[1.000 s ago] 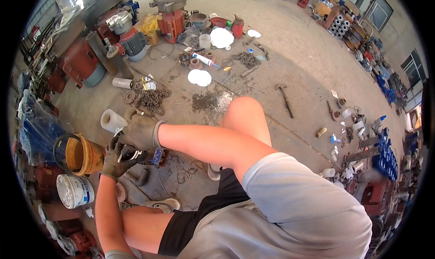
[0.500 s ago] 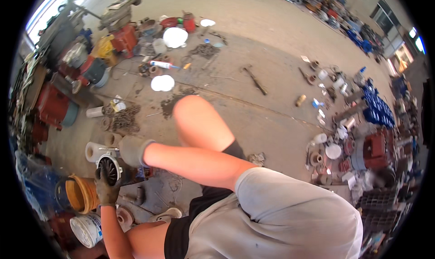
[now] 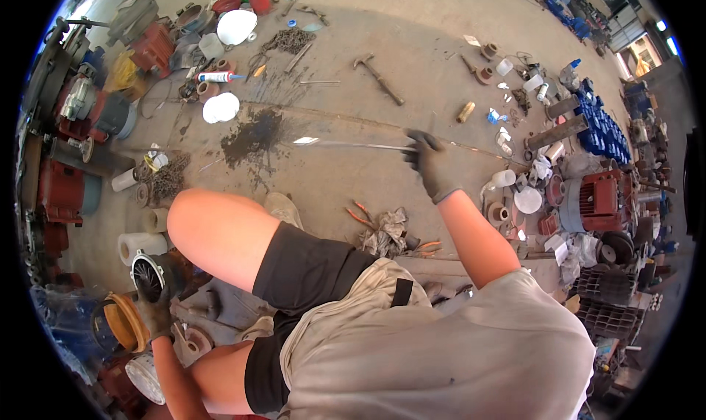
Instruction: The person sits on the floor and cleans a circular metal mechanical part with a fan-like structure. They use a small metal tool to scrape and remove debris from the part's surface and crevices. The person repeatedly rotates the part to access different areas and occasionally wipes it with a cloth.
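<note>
My left hand (image 3: 155, 311), in a dark work glove, has its fingers hooked over the rim of a round motor housing (image 3: 149, 270). The housing has a pale metal rim and dark radial slots inside. Out over the floor to the right is my right hand (image 3: 430, 163), gloved too and closed around one end of a thin metal rod (image 3: 368, 146). The rod points left, and a bright flat piece shows at its far end. A hammer (image 3: 381, 80) lies on the floor beyond that hand.
Beside my left hand stand an orange-rimmed bucket (image 3: 121, 321), a white roll (image 3: 140, 247) and a white pail (image 3: 145, 379). Orange-handled pliers (image 3: 360, 214) lie by a crumpled rag (image 3: 390, 232). Red motors (image 3: 603, 203) and blue parts (image 3: 599, 126) crowd the right side.
My right hand has left the motor housing and swung far right, now with the rod extended over the floor. The left hand stays at the housing. The view has shifted.
</note>
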### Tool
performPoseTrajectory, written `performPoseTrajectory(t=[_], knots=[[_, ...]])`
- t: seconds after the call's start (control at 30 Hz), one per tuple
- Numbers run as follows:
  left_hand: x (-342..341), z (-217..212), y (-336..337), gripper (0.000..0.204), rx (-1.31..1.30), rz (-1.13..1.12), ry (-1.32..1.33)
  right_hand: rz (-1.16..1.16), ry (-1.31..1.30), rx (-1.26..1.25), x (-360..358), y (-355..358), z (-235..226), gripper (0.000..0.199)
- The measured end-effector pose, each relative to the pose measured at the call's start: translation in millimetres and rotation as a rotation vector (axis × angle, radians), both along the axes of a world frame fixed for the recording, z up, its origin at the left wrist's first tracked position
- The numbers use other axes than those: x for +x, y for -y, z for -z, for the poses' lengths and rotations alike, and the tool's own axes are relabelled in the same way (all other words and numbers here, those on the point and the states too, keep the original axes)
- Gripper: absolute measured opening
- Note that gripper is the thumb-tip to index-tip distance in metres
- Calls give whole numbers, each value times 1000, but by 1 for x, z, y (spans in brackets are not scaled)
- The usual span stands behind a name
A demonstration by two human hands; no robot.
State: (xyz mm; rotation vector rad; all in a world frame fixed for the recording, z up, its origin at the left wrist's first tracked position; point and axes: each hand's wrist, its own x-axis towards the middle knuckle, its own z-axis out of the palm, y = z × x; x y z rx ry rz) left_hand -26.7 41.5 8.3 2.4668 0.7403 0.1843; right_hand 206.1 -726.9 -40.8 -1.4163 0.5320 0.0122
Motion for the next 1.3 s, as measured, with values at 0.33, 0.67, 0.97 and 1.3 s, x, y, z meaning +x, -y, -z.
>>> performPoseTrajectory(t=[0.33, 0.67, 0.97, 1.3], knots=[[32, 2, 37, 95, 371, 43, -341, -200, -884, -784, -203, 185, 356, 36], [64, 30, -4, 93, 590, -72, -328, -409, -562, -791, -107, 47, 231, 60], [66, 55, -8, 73, 719, -12, -280, -10, -410, -715, 32, 96, 265, 43], [99, 32, -7, 76, 538, -137, -574, -38, -552, -913, 263, 250, 301, 82]])
